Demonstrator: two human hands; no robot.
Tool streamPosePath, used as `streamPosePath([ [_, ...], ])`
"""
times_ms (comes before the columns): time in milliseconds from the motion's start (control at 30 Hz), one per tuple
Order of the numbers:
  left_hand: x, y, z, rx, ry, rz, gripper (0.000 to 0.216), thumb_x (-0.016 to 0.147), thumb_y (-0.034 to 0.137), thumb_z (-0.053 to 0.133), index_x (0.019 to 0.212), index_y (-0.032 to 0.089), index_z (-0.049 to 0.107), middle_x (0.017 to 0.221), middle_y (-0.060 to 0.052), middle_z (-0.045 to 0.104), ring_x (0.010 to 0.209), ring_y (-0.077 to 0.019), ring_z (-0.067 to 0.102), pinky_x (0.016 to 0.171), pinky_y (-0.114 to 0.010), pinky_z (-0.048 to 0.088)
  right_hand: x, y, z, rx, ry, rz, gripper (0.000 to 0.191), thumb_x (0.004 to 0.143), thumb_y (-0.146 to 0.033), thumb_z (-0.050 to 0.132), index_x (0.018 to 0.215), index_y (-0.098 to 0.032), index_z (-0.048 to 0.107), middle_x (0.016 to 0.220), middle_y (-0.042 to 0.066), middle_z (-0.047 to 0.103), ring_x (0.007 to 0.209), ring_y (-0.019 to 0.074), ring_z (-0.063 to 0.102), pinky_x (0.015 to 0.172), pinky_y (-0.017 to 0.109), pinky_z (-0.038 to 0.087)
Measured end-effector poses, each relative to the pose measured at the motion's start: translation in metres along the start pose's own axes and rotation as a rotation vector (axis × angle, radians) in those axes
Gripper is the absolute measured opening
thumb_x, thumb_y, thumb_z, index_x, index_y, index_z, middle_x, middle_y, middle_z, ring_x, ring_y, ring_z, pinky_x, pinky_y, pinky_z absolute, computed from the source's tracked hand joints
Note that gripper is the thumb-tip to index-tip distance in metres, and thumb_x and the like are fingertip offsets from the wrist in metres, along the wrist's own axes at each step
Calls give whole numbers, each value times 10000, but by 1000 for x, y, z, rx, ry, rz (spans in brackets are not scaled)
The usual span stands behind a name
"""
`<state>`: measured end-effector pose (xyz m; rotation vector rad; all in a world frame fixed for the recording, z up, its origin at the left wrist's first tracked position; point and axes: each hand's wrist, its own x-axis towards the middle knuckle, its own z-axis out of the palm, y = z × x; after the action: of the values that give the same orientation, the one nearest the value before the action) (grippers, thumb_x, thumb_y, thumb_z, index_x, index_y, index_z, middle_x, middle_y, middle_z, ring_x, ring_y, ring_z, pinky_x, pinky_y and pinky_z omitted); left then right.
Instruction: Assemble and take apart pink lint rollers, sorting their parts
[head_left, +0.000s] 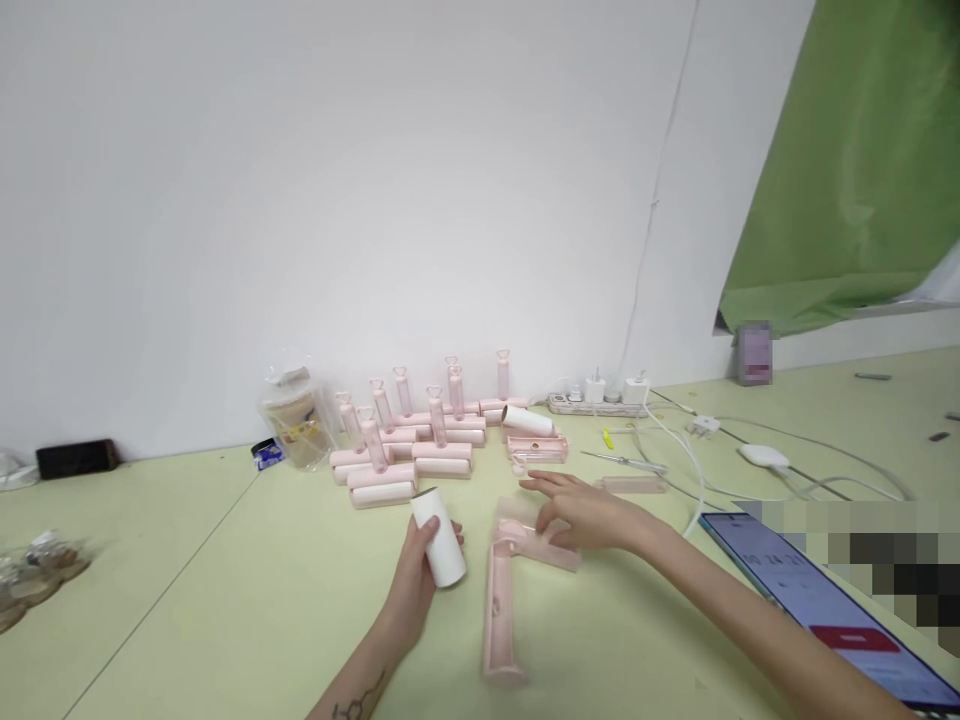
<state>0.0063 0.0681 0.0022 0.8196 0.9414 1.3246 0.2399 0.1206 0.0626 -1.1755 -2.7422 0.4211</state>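
Your left hand (417, 562) grips the white roll (448, 556), likely to clear the pink casing (499, 625) (your right hand (579, 514) spreads parted fingers over it).

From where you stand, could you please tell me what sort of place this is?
Probably a worktable: matching pink rollers stand grouped near the wall, the left hand holds a white roll, and a power strip lies nearby.
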Motion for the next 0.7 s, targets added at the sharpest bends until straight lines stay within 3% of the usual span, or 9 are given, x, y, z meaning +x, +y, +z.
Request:
streamPosePath([
  [100, -1, -7, -2, 162, -67, 121, 372, 684, 332, 639, 975, 214, 442, 1031, -49, 562, 962, -208, 544, 790, -304, 418, 2, 3, 7, -29, -6, -10, 134, 628, -92, 590, 625, -209, 654, 1312, 53, 426, 1264, 320, 222, 951, 496, 266],
  [200, -3, -11, 1, 308, -90, 213, 375, 674, 312, 652, 924, 208, 391, 1037, -61, 539, 1000, -213, 513, 824, -324, 398, -1, -2, -2, -7, 71, -34, 26, 689, -223, 583, 670, -209, 593, 1296, 47, 440, 1236, 299, 289, 929, 458, 310],
  [300, -5, -14, 2, 408, -122, 221, 401, 729, 314, 596, 984, 224, 300, 979, -41, 521, 926, -176, 528, 824, -331, 393, -3, -15, -13, 100, 255, 78, 144, 790, -371, 477, 816, -235, 514, 1005, 57, 619, 931, 249, 565, 711, 367, 447],
  [400, -8, -14, 2, 458, -210, 180, 548, 750, 335, 570, 1119, 241, 175, 971, -31, 502, 862, -153, 542, 835, -343, 388, 1, -38, -13, 302, 380, 131, 189, 829, -429, 416, 861, -248, 460, 725, -3, 648, 659, 186, 611, 565, 284, 451],
  [500, -12, -11, 3, 451, -262, 181, 642, 775, 380, 526, 1209, 230, 77, 1009, -51, 511, 933, -168, 537, 901, -360, 344, 9, -64, -1, 432, 436, 64, 184, 847, -400, 413, 920, -254, 496, 794, -11, 675, 724, 167, 629, 635, 265, 469],
  [700, -17, -3, 10, 380, -269, 163, 647, 809, 373, 481, 1241, 251, 14, 1236, -116, 436, 1103, -186, 476, 952, -349, 316, 13, -82, 25, 177, 454, -212, 221, 841, -264, 440, 1006, -207, 575, 1090, 78, 616, 1042, 209, 539, 809, 308, 459],
])
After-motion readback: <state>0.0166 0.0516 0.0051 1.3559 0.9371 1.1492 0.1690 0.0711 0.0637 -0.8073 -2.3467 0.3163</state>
